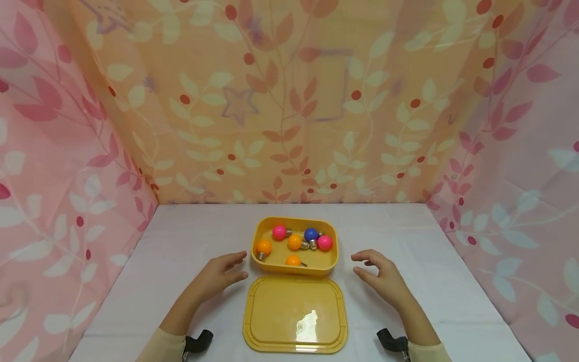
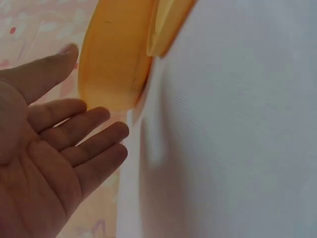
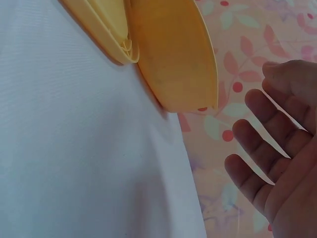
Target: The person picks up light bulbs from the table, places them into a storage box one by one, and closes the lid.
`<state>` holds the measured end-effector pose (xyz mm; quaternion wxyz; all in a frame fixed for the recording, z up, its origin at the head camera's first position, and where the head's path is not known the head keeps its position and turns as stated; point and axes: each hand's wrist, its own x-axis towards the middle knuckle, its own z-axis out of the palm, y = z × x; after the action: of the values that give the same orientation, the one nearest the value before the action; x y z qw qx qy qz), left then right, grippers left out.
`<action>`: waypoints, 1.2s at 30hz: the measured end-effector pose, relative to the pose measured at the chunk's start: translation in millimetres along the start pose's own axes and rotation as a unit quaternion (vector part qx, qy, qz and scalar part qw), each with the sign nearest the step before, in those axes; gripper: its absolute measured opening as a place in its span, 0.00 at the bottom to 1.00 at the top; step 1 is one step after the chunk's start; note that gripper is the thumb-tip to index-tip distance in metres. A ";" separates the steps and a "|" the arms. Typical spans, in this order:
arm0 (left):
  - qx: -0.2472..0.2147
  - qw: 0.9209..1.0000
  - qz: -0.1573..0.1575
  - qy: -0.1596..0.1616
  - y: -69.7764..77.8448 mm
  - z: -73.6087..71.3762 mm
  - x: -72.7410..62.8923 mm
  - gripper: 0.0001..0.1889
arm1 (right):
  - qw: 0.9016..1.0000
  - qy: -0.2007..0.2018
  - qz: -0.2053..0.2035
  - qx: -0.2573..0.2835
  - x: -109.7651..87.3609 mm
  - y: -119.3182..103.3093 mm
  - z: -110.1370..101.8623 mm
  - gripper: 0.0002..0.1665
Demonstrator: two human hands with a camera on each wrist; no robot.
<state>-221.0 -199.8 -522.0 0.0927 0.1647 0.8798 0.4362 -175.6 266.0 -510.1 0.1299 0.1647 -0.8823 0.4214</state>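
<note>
A yellow plastic box [image 1: 333, 261] sits mid-table, holding several small round light bulbs with metal screw bases. Among them are pink bulbs [image 1: 324, 243], orange bulbs [image 1: 294, 242] and a blue bulb [image 1: 311, 234]. In front of the box lies its flat yellow lid [image 1: 294, 314], with a bright reflection on it. My left hand [image 1: 220, 274] is just left of the box, thumb apart from the loosely bent fingers, nothing in it. On the other side, my right hand [image 1: 382, 276] hovers a little farther from the box, also holding nothing. Both wrist views show the palms facing the box's ends.
A white cloth [image 1: 190, 236] covers the table. Patterned curtains stand around it: an orange one [image 1: 289, 151] behind and pink ones [image 1: 50, 176] at the sides. A black wrist mount [image 1: 199, 342] sticks out from each sleeve near the lid.
</note>
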 end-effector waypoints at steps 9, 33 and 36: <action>0.012 0.999 -0.004 -0.039 -7.5 6.1 -26.7 0.35 | 0.996 -0.083 0.024 0.011 -15.2 6.8 4.2 0.20; 0.075 0.985 0.059 -0.141 -17.6 21.5 -34.7 0.62 | 0.976 -0.217 0.018 -0.025 -32.0 23.5 16.8 0.57; 0.086 0.984 0.059 -0.143 -17.1 21.2 -37.1 0.63 | 0.974 -0.224 0.020 -0.026 -32.6 22.0 18.6 0.62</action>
<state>-183.7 -207.7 -547.7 0.1774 0.2843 0.8806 0.3351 -156.3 270.2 -549.0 -0.0755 0.2337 -0.9027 0.3533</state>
